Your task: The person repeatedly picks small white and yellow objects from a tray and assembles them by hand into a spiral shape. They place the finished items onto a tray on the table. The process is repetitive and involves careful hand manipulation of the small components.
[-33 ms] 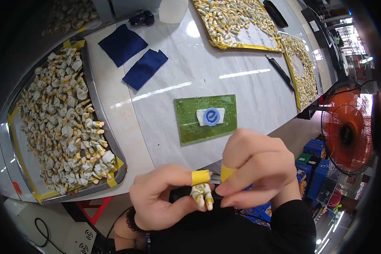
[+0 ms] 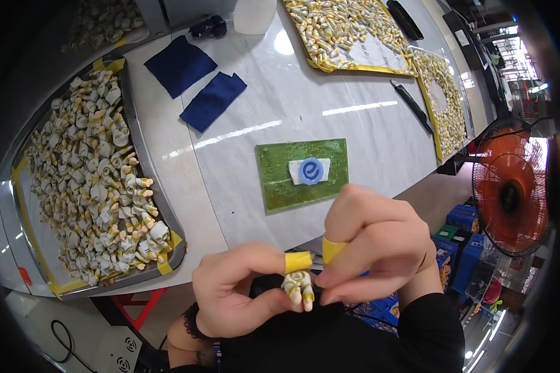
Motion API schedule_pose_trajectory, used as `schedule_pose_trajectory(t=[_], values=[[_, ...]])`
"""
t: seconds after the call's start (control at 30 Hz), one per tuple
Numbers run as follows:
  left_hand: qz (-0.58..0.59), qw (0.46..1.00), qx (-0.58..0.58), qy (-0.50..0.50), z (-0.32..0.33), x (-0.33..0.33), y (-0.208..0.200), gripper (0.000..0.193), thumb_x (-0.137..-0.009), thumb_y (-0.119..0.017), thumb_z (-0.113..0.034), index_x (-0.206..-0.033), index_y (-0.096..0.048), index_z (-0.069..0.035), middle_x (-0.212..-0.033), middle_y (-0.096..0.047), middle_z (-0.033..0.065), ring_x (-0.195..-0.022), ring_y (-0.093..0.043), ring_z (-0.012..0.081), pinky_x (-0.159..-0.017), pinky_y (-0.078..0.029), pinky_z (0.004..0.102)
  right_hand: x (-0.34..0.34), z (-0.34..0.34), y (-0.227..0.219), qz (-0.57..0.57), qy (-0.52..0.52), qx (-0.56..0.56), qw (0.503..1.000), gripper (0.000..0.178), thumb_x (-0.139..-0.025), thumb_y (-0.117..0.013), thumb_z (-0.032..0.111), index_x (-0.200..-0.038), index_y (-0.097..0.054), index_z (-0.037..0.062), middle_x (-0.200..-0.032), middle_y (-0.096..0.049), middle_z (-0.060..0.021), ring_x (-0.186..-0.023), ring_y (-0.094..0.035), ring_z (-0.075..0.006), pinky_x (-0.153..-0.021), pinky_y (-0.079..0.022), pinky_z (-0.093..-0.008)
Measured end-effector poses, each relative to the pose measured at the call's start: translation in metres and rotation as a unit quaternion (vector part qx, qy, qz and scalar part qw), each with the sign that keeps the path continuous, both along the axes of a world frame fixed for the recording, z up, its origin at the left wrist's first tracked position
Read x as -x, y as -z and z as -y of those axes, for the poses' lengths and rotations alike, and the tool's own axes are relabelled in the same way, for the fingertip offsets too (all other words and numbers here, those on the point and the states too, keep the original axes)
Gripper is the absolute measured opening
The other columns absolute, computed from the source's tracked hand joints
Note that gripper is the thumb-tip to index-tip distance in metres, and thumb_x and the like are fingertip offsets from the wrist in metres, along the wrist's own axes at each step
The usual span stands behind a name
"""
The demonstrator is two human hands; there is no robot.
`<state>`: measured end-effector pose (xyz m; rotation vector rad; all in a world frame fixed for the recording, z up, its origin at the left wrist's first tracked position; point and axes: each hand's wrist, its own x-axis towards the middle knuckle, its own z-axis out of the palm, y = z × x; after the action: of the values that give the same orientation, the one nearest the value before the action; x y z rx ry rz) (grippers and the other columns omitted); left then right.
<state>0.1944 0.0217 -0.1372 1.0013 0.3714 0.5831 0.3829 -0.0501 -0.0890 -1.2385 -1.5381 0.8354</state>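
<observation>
My left hand (image 2: 242, 292) pinches a small white and yellow toy figure (image 2: 300, 287) between thumb and forefinger, close to my body below the table edge. Yellow tape wraps that forefinger's tip. My right hand (image 2: 373, 242), also with yellow tape on one finger, curls over from the right and its fingertips press against the same figure. Just beyond my hands, a green mat (image 2: 280, 186) lies on the white table with a white scrap and a round blue disc (image 2: 311, 171) on it.
A metal tray (image 2: 137, 149) at the left holds several similar figures (image 2: 87, 186). Two dark blue cloths (image 2: 180, 65) (image 2: 213, 99) lie behind the mat. Yellow-edged trays of parts (image 2: 342, 31) (image 2: 445, 105), a black tool (image 2: 410, 105) and an orange fan (image 2: 510, 193) are at the right.
</observation>
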Motion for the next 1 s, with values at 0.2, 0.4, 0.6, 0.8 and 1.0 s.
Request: schedule_pose_trajectory(t=[0.2,0.4,0.6,0.8,1.0], values=[[0.003,0.995,0.065,0.077,-0.002,0.002,0.004,0.025,-0.077,-0.074,-0.007,-0.094,-0.062,0.008,-0.084,-0.068,0.012,-0.078,-0.066,0.0148,-0.073,-0.052,0.0256,0.0,-0.003,0.001,0.0,-0.045,0.055,0.997,0.015,-0.069,-0.079,0.014,-0.077,-0.067,0.009,-0.078,-0.051,-0.0025,-0.068,-0.049,-0.017,-0.056,-0.038,-0.0276],[-0.015,0.99,0.064,0.125,-0.006,0.005,0.0,0.022,-0.079,-0.072,-0.005,-0.095,-0.062,0.008,-0.086,-0.068,0.0101,-0.08,-0.065,0.0121,-0.073,-0.052,0.0239,0.001,-0.006,-0.001,0.02,-0.084,0.041,0.995,0.016,-0.071,-0.077,0.012,-0.079,-0.065,0.0076,-0.077,-0.049,-0.0032,-0.068,-0.049,-0.018,-0.056,-0.038,-0.0277],[-0.195,0.928,-0.274,0.16,-0.04,0.028,-0.036,0.026,-0.065,-0.08,-0.013,-0.085,-0.068,-0.003,-0.075,-0.066,0.0105,-0.068,-0.065,0.0235,-0.06,-0.05,0.0277,0.007,0.002,0.01,0.043,-0.11,-0.011,0.993,0.022,-0.074,-0.074,0.016,-0.091,-0.063,0.0067,-0.087,-0.053,-0.0078,-0.071,-0.051,-0.0229,-0.059,-0.04,-0.0308],[-0.491,0.605,-0.626,-0.027,-0.094,0.078,-0.095,0.027,-0.068,-0.072,-0.01,-0.092,-0.064,0.0,-0.084,-0.063,0.0156,-0.075,-0.06,0.0324,-0.07,-0.047,0.0364,-0.004,0.014,0.005,0.075,0.015,0.022,0.997,0.028,-0.067,-0.081,0.03,-0.078,-0.067,0.009,-0.08,-0.051,-0.0036,-0.069,-0.05,-0.0169,-0.059,-0.039,-0.0267],[-0.429,0.697,-0.568,-0.089,-0.223,0.052,-0.074,0.031,-0.082,-0.064,-0.015,-0.111,-0.061,-0.003,-0.086,-0.065,0.0109,-0.077,-0.061,0.0157,-0.072,-0.046,0.0266,-0.015,0.028,0.003,0.094,0.046,0.019,0.994,0.022,-0.068,-0.079,0.013,-0.085,-0.066,0.0068,-0.085,-0.052,-0.0072,-0.07,-0.051,-0.0189,-0.059,-0.041,-0.0273]])
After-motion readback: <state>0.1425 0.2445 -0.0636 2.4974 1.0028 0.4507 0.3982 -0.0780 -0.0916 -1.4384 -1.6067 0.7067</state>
